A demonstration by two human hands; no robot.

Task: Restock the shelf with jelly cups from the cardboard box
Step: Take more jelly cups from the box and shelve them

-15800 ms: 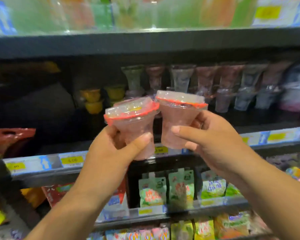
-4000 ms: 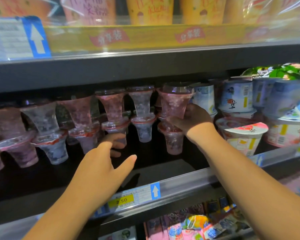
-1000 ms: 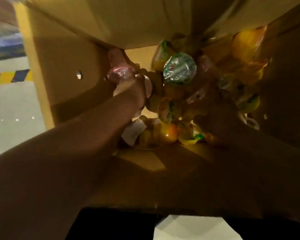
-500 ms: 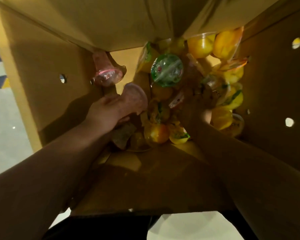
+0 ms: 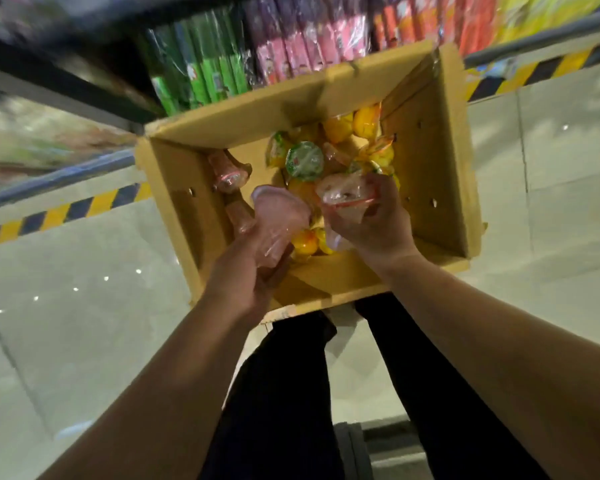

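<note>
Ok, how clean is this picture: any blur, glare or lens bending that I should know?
Head view: motion blur smears the shelf packets at the top and softens the left hand with its pink jelly cup; the right hand with its red-rimmed jelly cup and the cardboard box look sharper; small light spots glare on the glossy floor; the wide lens stretches the forearms.

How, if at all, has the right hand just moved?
Yes: right hand pulled back toward the cardboard box's near wall, gripping a jelly cup.
</note>
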